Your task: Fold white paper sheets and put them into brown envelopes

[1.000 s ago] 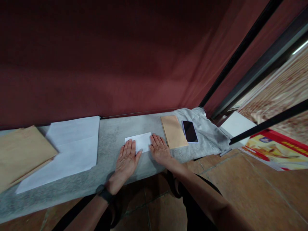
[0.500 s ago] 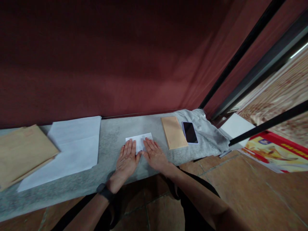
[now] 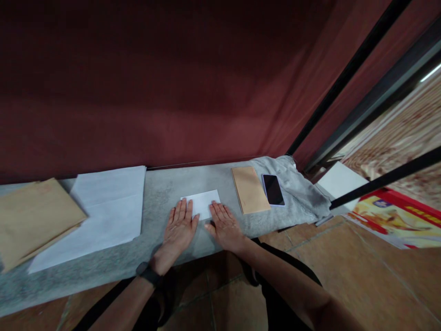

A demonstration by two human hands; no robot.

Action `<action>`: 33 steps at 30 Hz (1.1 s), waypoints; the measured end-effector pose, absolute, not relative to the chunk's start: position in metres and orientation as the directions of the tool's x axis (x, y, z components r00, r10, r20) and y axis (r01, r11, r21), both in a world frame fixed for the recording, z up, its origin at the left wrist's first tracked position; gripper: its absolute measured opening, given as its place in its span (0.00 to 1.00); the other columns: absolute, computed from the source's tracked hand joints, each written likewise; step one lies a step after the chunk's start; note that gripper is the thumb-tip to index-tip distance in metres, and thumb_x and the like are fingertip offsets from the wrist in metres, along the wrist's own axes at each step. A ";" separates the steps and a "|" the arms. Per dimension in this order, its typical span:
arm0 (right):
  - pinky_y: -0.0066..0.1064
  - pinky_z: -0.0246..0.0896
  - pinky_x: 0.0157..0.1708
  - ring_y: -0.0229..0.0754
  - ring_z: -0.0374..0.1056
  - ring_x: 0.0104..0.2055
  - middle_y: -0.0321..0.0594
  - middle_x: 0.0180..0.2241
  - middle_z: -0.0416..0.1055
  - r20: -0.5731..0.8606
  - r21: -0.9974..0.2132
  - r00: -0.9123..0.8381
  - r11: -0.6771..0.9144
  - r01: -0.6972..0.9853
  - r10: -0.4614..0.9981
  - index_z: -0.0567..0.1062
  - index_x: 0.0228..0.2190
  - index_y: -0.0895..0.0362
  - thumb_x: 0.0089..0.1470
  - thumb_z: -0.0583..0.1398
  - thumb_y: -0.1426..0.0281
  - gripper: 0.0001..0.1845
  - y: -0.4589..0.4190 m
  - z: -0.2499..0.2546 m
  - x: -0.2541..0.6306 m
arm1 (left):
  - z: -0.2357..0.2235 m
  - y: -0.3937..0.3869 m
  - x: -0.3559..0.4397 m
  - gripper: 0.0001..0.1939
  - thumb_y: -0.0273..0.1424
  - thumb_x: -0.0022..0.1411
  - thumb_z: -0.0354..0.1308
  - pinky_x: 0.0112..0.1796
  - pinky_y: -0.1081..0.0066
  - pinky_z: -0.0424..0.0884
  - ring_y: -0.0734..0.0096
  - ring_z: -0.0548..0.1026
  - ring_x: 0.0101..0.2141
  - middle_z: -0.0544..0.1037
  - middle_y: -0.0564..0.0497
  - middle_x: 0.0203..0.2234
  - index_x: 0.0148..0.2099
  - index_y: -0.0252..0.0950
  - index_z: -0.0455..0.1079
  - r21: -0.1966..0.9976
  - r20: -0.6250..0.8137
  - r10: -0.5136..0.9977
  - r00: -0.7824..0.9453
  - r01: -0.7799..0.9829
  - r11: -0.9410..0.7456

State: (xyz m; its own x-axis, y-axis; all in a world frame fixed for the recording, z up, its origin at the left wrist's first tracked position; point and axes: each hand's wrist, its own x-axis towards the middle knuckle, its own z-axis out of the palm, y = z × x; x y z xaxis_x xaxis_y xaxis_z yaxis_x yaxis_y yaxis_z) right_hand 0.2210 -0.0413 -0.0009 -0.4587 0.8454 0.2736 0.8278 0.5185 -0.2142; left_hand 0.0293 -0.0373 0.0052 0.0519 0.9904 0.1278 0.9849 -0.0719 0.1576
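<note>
- Currently the work seems to be at a flattening step: a small white paper (image 3: 205, 201) lies on the grey cloth (image 3: 161, 193) that covers a long, low surface, and both hands are laid along it, as if to press or smooth it.
- The left hand (image 3: 178, 233) is spread palm down and grasps nothing; its fingers cover the left end of the paper, and its thumb reaches the near edge.
- The right hand (image 3: 227, 227) is likewise flat and unclenched, with its fingertips over the near right corner and its thumb out to the left, just nearer than the paper.
- Between the hands, the middle and far edge of the paper show plain white. It looks flat, but whether it is folded, or how many layers it has, I cannot tell.
- As I judge it, a next move here calls for even, light pressure, one hand anchoring its end while the other slides, so that the paper neither skews nor rucks the soft cloth under it.
- To the right of the right hand, near but apart from it, lies a tan booklet (image 3: 251, 189), with a dark-screened phone (image 3: 274, 189) just beside it on the right.
- Well to the left are large white sheets (image 3: 112, 207), partly covered by brown envelopes (image 3: 37, 218); neither hand touches them.
- Beyond the far edge of the cloth rises a dark red wall (image 3: 144, 115).
</note>
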 end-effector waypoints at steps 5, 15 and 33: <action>0.44 0.44 0.70 0.50 0.49 0.71 0.51 0.69 0.51 0.225 -0.227 -0.403 0.450 0.864 0.887 0.56 0.68 0.65 0.70 0.48 0.53 0.36 -0.036 0.000 0.229 | 0.009 -0.033 0.025 0.35 0.43 0.71 0.37 0.67 0.51 0.48 0.54 0.49 0.70 0.55 0.37 0.70 0.72 0.28 0.50 0.129 0.093 0.996 0.016 0.991 -0.028; 0.45 0.41 0.70 0.49 0.48 0.71 0.50 0.69 0.51 0.172 -0.225 -0.374 0.406 0.886 0.911 0.56 0.68 0.64 0.70 0.48 0.60 0.32 -0.033 0.008 0.231 | 0.021 -0.026 0.037 0.33 0.40 0.73 0.34 0.67 0.52 0.50 0.55 0.50 0.70 0.56 0.35 0.69 0.71 0.24 0.52 0.225 0.189 0.977 0.094 0.965 -0.136; 0.44 0.38 0.70 0.48 0.47 0.72 0.46 0.70 0.49 0.086 -0.167 -0.380 0.389 0.906 0.921 0.55 0.68 0.62 0.70 0.46 0.62 0.31 -0.035 0.017 0.229 | 0.005 -0.018 0.074 0.34 0.41 0.73 0.35 0.68 0.54 0.48 0.57 0.49 0.70 0.54 0.37 0.70 0.71 0.25 0.51 0.146 0.117 0.970 0.211 0.963 -0.227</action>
State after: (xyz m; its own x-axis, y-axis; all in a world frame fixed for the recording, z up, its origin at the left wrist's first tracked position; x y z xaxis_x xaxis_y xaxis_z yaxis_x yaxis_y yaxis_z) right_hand 0.2292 -0.0346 0.0173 -0.3796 0.9211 0.0865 0.9060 0.3890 -0.1668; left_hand 0.0744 -0.0185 0.0047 0.2112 0.9704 0.1169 0.9629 -0.2271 0.1459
